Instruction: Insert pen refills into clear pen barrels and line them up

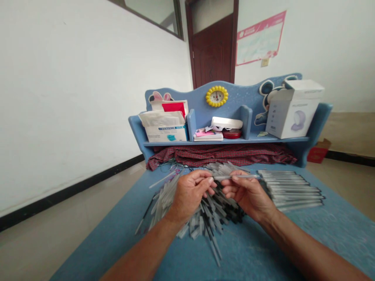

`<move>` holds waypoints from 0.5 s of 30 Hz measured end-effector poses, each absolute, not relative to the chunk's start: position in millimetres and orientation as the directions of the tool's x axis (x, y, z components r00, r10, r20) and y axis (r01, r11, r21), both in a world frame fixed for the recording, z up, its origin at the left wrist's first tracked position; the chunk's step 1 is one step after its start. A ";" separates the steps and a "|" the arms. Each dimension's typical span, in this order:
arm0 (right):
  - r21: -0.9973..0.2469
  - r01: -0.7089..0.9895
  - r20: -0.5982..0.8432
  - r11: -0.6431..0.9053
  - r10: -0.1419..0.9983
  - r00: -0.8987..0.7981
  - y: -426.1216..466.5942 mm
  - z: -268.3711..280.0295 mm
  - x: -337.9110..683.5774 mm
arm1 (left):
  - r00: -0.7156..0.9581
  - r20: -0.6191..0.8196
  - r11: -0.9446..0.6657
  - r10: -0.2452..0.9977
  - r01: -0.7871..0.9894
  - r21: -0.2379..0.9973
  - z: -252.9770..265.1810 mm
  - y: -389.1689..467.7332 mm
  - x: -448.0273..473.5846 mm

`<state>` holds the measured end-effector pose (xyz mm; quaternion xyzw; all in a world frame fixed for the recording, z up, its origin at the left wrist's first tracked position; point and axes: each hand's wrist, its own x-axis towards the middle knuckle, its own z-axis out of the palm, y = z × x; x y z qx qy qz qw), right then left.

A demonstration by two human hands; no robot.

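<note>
Above a pile of pen parts, my two hands meet around a slim translucent pen (245,176) lying level between them. My right hand (249,193) is closed on its middle, thumb on top, and the pen's right end sticks out past the fingers. At the left end, my left hand (190,191) is closed in a pinch; its fingers cover that tip. Below and around both hands spreads the heap of clear barrels and black pieces (202,222). Right of my right hand lies a row of pens (293,189), side by side, with dark ends.
A blue desk (117,249) bears everything. Along its back runs a blue shelf (172,143) with a mask box (165,132), a red round tin (232,134) and a white carton (295,109). Checked cloth (222,155) is bunched beneath the shelf. A white wall (73,97) stands left.
</note>
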<state>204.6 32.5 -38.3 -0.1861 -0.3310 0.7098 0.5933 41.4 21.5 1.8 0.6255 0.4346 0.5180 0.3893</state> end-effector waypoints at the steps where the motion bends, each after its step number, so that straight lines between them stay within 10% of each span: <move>1: -0.690 -0.719 0.126 -0.081 0.965 -0.229 32.6 -38.1 204.5 | 0.094 0.308 -0.319 0.947 0.143 0.937 2.5 21.1 40.9; 15: -0.757 -0.647 0.069 -0.091 0.974 -0.217 37.1 -41.7 205.6 | 0.197 0.521 -0.552 0.831 0.417 0.722 0.8 16.1 37.2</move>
